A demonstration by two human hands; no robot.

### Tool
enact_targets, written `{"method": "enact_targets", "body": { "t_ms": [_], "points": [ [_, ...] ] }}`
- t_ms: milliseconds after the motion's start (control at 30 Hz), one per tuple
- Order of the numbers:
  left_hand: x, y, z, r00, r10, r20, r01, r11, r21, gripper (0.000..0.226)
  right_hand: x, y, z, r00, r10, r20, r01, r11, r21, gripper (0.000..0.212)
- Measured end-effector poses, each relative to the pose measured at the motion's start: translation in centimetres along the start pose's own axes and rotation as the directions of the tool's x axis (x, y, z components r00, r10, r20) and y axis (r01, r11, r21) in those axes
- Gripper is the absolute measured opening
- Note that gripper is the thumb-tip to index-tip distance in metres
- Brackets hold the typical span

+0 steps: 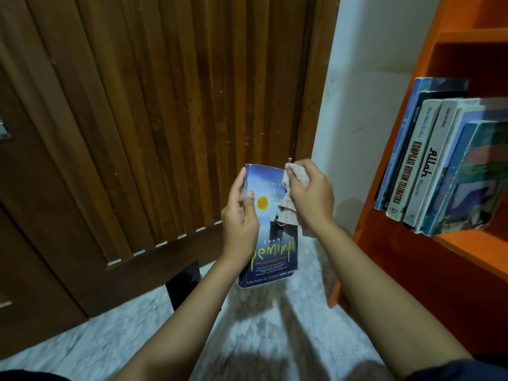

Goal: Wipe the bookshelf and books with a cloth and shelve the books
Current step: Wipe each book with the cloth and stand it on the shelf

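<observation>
Head view: paperback (pixel 275 251) mid-wipe, frame centre.
Your left hand (pixel 240 215) grips only its left edge; your right hand (pixel 310 196) clutches the checked cloth (pixel 290 204) against the cover. Press hard and it could twist free, left of the orange bookshelf (pixel 412 229).

The blue book (pixel 275 243) in the middle of the frame bears the large yellow word "pemimpi" across its cover, with a small yellow "sang" just above. A white line along the cover's bottom edge reads "buku kedua dari tetralogi laskar", and its last word is cut off. The pale line near the cover's top, half under the cloth (pixel 295 177), is too blurred to read, as is the round orange sticker (pixel 262 202). At the right of the frame, the first white spine (pixel 406 171) reads "KOMPILASI HUKUM TELEMATIKA". The second white spine (pixel 431 166) beside it reads "Allah" in black.
</observation>
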State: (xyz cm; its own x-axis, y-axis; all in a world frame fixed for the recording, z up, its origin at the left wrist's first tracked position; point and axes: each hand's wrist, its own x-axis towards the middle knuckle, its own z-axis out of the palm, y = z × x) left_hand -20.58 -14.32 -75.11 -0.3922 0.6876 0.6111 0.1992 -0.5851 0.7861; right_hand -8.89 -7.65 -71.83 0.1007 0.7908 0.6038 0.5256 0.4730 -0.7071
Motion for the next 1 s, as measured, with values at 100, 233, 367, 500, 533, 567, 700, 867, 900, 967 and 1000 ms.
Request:
{"method": "enact_targets", "body": {
  "t_ms": [100, 233, 367, 500, 533, 567, 700, 867, 900, 967, 1000],
  "points": [
    [-0.1, -0.2, 0.2, 1.0, -0.008, 0.023, 0.007, 0.999, 0.04, 0.037, -1.2, 0.0, 0.4, 0.999, 0.015, -0.039, -0.011, 0.994, 0.107, 0.008],
    [0.1, -0.2, 0.4, 1.0, -0.011, 0.019, 0.01, 1.0, 0.03, 0.039, -3.4, -1.6, 1.2, 0.963, -0.269, -0.037, 0.271, 0.956, 0.115, 0.008],
    [0.4, 0.5, -0.1, 0.994, -0.082, -0.073, 0.069, 0.984, -0.166, 0.036, -2.5, 1.7, 0.5, 0.99, 0.084, -0.115, -0.077, 0.995, 0.063, 0.012],
    [0.9, 0.8, 0.6, 0.982, -0.149, -0.116, 0.123, 0.972, -0.199, 0.037, -4.1, 1.4, 0.8, 0.993, 0.045, -0.106, -0.038, 0.997, 0.063, 0.014],
    [1.0, 0.6, 0.8, 0.976, -0.175, -0.131, 0.147, 0.969, -0.197, 0.037, -4.9, 0.4, 1.2, 0.996, -0.036, -0.076, 0.043, 0.995, 0.09, 0.012],
    [1.2, 0.6, 0.7, 0.968, -0.203, -0.148, 0.17, 0.963, -0.207, 0.037, -5.7, -0.3, 1.5, 0.993, -0.117, -0.029, 0.119, 0.989, 0.092, 0.013],
    [2.1, 0.0, -0.4, 0.922, -0.297, -0.247, 0.211, 0.923, -0.323, 0.036, -6.0, 1.5, 1.5, 0.994, -0.09, 0.067, 0.091, 0.996, -0.018, 0.012],
    [2.9, -0.5, -0.9, 0.853, -0.371, -0.366, 0.235, 0.9, -0.366, 0.036, -7.3, 2.3, 2.2, 1.0, 0.014, 0.027, -0.014, 1.0, 0.001, 0.015],
    [3.2, -0.7, -1.1, 0.844, -0.375, -0.384, 0.234, 0.901, -0.366, 0.036, -8.4, 1.5, 2.7, 0.995, -0.081, 0.056, 0.08, 0.996, 0.03, 0.018],
    [3.7, -1.2, -1.6, 0.822, -0.392, -0.414, 0.241, 0.897, -0.37, 0.036, -10.7, 0.8, 3.3, 0.956, -0.257, 0.14, 0.258, 0.966, 0.01, 0.02],
    [3.8, -1.4, -2.0, 0.807, -0.405, -0.43, 0.246, 0.893, -0.378, 0.036, -11.4, 0.9, 3.5, 0.938, -0.301, 0.171, 0.311, 0.95, -0.035, 0.019]
  ]
}}
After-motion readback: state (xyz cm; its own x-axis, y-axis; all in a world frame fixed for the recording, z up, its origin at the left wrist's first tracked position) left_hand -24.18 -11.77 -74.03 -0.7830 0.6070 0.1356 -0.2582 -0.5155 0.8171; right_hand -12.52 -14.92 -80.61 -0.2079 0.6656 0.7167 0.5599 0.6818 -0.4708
